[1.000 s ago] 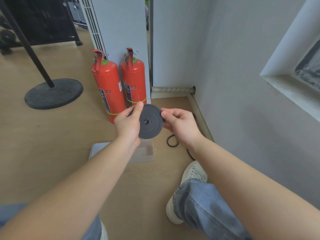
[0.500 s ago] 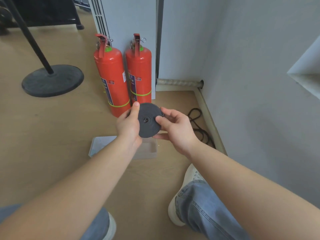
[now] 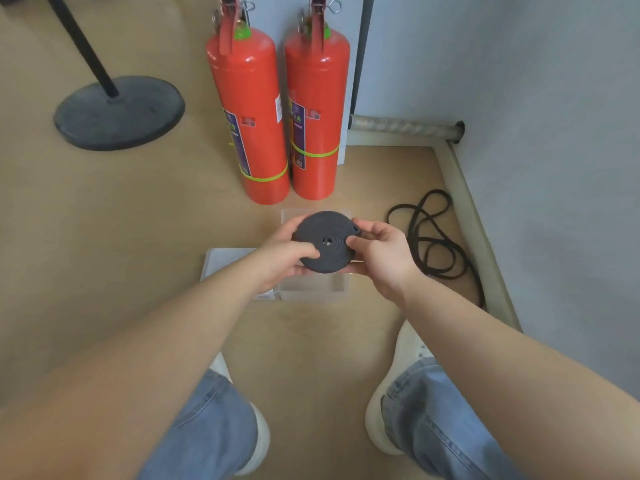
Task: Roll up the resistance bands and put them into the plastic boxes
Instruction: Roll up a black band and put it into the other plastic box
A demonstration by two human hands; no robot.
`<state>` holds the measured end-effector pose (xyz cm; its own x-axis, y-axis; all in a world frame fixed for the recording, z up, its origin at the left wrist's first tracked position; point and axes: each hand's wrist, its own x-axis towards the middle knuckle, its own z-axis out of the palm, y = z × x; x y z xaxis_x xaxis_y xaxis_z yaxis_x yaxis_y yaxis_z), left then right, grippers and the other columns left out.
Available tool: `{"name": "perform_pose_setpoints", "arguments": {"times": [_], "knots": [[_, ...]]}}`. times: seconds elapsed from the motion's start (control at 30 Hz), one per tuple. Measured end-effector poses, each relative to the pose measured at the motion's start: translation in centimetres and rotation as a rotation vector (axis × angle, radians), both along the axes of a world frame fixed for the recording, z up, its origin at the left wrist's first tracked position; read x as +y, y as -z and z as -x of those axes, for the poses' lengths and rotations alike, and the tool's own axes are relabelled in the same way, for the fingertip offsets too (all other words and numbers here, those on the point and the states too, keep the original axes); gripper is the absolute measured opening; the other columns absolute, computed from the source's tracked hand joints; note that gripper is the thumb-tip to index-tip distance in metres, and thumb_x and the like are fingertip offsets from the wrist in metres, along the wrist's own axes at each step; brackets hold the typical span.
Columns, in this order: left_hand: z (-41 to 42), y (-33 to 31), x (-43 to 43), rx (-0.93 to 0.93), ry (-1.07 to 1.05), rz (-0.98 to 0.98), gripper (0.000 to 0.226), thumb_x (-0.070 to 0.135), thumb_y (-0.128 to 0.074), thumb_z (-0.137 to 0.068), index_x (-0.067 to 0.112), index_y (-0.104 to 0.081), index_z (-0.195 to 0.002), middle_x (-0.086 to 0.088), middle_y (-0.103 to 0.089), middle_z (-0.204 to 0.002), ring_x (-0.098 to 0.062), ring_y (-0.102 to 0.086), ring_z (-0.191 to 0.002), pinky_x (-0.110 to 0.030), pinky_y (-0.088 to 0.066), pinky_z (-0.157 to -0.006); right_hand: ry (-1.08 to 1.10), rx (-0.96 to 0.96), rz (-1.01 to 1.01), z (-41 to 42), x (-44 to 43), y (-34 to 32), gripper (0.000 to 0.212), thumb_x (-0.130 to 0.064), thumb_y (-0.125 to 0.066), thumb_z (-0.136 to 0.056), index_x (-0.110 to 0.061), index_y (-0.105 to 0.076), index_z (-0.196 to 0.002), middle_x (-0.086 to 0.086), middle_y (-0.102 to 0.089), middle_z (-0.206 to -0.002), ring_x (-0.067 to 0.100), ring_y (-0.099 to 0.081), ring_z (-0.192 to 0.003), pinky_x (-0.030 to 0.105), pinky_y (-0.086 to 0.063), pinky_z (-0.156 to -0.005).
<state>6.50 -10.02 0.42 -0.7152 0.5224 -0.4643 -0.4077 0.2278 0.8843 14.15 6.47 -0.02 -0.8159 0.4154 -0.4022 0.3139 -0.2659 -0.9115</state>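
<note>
Left hand (image 3: pixel 284 259) and right hand (image 3: pixel 382 259) are pinching a finished roll (image 3: pixel 323 249) above seemingly empty boxes (image 3: pixel 311 291); a loose band (image 3: pixel 433 237) is lying beyond the right fingers (image 3: pixel 372 227).

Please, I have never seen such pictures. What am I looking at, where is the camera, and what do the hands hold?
No machine here: a person wears a camera on the head, so you look down at their own arms and shoes. The left hand and the right hand both have a grip on a dark resistance band rolled into a flat coil. Below it, on the floor, lies a clear plastic box. A loose black band lies by the wall. Two red fire extinguishers stand behind.
</note>
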Motion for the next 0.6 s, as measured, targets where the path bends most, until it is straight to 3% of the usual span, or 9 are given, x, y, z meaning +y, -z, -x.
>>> {"name": "perform_pose_setpoints", "arguments": {"times": [0.13,0.23,0.4,0.6], "knots": [[1.5,3.5,-0.8,-0.165,0.057,0.103,0.058,-0.005,-0.056,-0.095,0.025,-0.049,-0.143,-0.002,-0.066,-0.126,-0.024,-0.072,-0.102,-0.034,-0.059,-0.079,-0.024,-0.138,0.021,1.0,0.3,3.9,0.027,0.009,-0.058,-0.094,-0.003,-0.062,-0.118,0.019,-0.071,-0.116,0.037,-0.075,-0.094,0.050,-0.064,-0.068],[2.3,6.4,-1.1,-0.243,0.017,0.153,0.055,-0.002,-0.065,-0.093,0.020,-0.049,-0.140,-0.002,-0.068,-0.116,-0.026,-0.073,-0.100,-0.036,-0.060,-0.081,-0.032,-0.250,0.061,1.7,0.4,6.5,0.023,0.009,-0.057,-0.094,-0.005,-0.062,-0.111,0.019,-0.069,-0.114,0.039,-0.074,-0.096,0.057,-0.063,-0.076],[3.3,9.5,-1.2,-0.193,0.027,0.198,0.041,0.003,-0.064,-0.093,0.016,-0.059,-0.132,-0.002,-0.070,-0.123,-0.021,-0.072,-0.102,-0.033,-0.060,-0.081,-0.062,-0.351,0.085,3.6,0.2,9.3,0.029,0.010,-0.057,-0.093,0.002,-0.061,-0.121,0.022,-0.068,-0.118,0.044,-0.073,-0.096,0.057,-0.063,-0.075],[2.5,11.0,-2.5,-0.078,0.186,0.311,0.041,0.011,-0.071,-0.089,0.029,-0.058,-0.124,0.009,-0.067,-0.120,-0.009,-0.065,-0.109,-0.036,-0.061,-0.086,-0.125,-0.448,0.052,3.9,-0.7,11.4,0.033,0.007,-0.057,-0.095,-0.001,-0.060,-0.127,0.020,-0.068,-0.115,0.042,-0.075,-0.091,0.049,-0.064,-0.071]]}}
